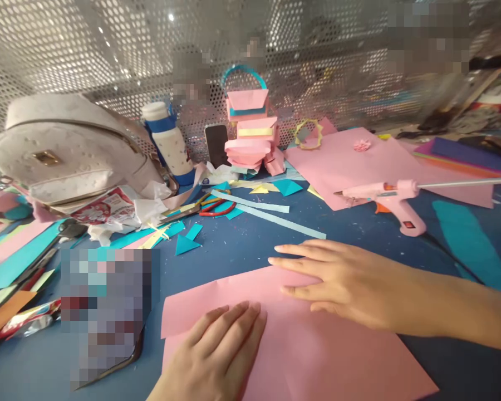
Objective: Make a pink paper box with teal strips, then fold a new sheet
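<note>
A large sheet of pink paper lies on the blue table before me, with a fold along its far edge. My left hand rests flat on the paper's left part, fingers stretched forward and close together. Over the far right part of the sheet, my right hand lies with its fingers spread and pointing left. Neither hand grips anything. Just beyond the right hand are two pale blue paper strips. A pink glue gun with a glue stick in it lies farther right.
Left stand a white backpack and a bottle. A pink paper bag model stands at the back near a phone. Red-handled scissors lie among scraps. Pink sheets and a blue strip lie right; a blurred device lies left.
</note>
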`<act>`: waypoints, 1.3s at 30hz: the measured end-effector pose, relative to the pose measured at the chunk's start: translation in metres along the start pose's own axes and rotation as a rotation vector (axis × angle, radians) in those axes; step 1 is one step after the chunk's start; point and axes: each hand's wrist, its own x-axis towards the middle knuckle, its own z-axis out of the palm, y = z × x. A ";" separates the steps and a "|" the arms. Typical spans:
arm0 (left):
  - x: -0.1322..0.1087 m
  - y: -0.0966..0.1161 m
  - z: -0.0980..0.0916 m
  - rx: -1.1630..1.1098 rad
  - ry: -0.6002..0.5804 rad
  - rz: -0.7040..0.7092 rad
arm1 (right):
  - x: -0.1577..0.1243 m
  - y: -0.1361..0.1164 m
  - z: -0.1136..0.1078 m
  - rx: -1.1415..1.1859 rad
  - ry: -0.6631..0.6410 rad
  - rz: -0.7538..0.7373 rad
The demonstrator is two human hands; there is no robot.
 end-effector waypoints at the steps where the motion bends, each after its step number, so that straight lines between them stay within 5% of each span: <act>1: 0.003 0.000 0.000 -0.028 0.011 -0.006 | -0.003 0.001 -0.002 -0.002 -0.011 0.008; 18: 0.015 0.014 0.011 -0.033 0.007 -0.095 | -0.068 0.011 0.003 -0.227 0.087 0.117; 39: 0.004 0.029 0.012 0.116 -0.034 -0.149 | 0.048 0.006 0.021 -0.252 0.052 -0.159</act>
